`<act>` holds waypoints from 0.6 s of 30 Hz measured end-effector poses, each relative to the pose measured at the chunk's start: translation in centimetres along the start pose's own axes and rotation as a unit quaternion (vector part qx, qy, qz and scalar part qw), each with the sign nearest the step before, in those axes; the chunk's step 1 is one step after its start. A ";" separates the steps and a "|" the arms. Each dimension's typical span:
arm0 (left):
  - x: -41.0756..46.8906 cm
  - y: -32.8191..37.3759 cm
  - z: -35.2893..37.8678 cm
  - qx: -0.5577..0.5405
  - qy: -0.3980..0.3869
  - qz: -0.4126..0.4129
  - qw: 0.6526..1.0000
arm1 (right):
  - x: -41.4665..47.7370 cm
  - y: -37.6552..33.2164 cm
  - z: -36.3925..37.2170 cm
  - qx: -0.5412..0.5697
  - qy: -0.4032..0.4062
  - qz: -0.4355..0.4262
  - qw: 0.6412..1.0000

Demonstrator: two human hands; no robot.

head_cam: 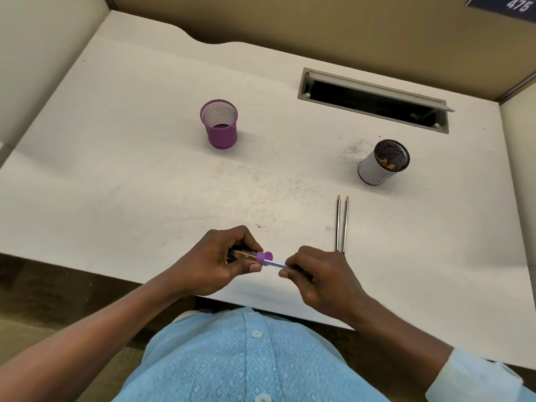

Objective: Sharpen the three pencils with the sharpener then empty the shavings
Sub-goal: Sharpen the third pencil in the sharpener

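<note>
Low in the centre of the frame, your left hand (214, 262) grips a clear tube-shaped sharpener with a purple cap (262, 257), fingers curled round its body. Your right hand (322, 277) pinches a dark slim pencil (278, 264) whose tip sits in the purple end. Both hover over the near edge of the white desk (145, 169). Two more grey pencils (338, 224) lie side by side just right of centre, tips pointing away. A purple mesh cup (219, 124) stands upper centre; a white-wrapped mesh cup holding shavings (383, 162) stands at right.
</note>
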State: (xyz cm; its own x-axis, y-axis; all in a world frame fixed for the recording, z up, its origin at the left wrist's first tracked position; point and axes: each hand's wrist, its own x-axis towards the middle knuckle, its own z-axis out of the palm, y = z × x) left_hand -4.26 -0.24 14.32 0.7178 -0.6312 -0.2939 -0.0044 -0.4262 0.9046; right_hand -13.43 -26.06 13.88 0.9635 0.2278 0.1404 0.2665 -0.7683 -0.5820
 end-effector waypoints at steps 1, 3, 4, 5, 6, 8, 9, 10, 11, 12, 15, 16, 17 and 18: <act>0.0 0.1 0.1 -0.001 0.003 -0.001 1.000 | -0.4 -0.1 0.2 -0.081 0.025 -0.058 0.995; 0.2 0.3 0.2 0.000 0.009 0.002 1.000 | -0.8 -0.4 0.6 -0.141 0.048 -0.070 0.986; 0.1 0.3 0.1 0.004 0.011 0.008 1.000 | -0.6 -0.7 0.7 -0.094 0.029 -0.013 0.995; 0.1 0.2 0.1 0.011 0.009 0.016 1.000 | 0.0 -0.8 0.6 0.024 -0.018 0.093 0.995; -0.1 0.2 0.0 0.018 0.003 0.023 1.000 | 0.7 -0.8 0.3 0.193 -0.091 0.218 0.952; -0.4 0.2 -0.1 0.028 -0.014 0.038 0.999 | 1.8 -0.3 -0.8 0.412 -0.227 0.410 0.782; -0.5 0.2 -0.1 0.028 -0.019 0.043 0.999 | 1.8 -0.1 -1.2 0.449 -0.265 0.436 0.733; -0.6 0.2 -0.1 0.027 -0.020 0.046 0.998 | 1.8 0.0 -1.3 0.461 -0.286 0.432 0.720; -0.6 0.2 -0.1 0.027 -0.021 0.047 0.998 | 1.7 -0.2 -1.3 0.460 -0.295 0.414 0.728; -0.6 0.2 -0.1 0.027 -0.021 0.047 0.998 | 1.5 -0.4 -1.1 0.448 -0.292 0.393 0.748; -0.7 0.0 -0.1 0.024 -0.013 0.028 0.999 | 0.9 -0.8 -0.2 0.346 -0.206 0.323 0.857; -0.7 0.0 0.0 0.021 -0.009 0.019 1.000 | 0.5 -0.6 0.0 0.276 -0.153 0.266 0.911; -0.8 -0.1 0.1 0.017 -0.005 0.011 1.000 | 0.2 -0.4 0.3 0.191 -0.098 0.181 0.960; -0.8 0.0 0.3 0.011 0.000 0.006 1.000 | -0.1 -0.3 0.5 0.097 -0.045 0.085 0.991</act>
State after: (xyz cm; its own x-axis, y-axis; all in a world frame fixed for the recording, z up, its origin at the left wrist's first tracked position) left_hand -5.02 0.13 14.44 0.7183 -0.6354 -0.2834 -0.0274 -0.4329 0.9010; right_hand -13.65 -25.51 13.62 0.9857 0.1638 -0.0402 0.0817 -0.6723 -0.7357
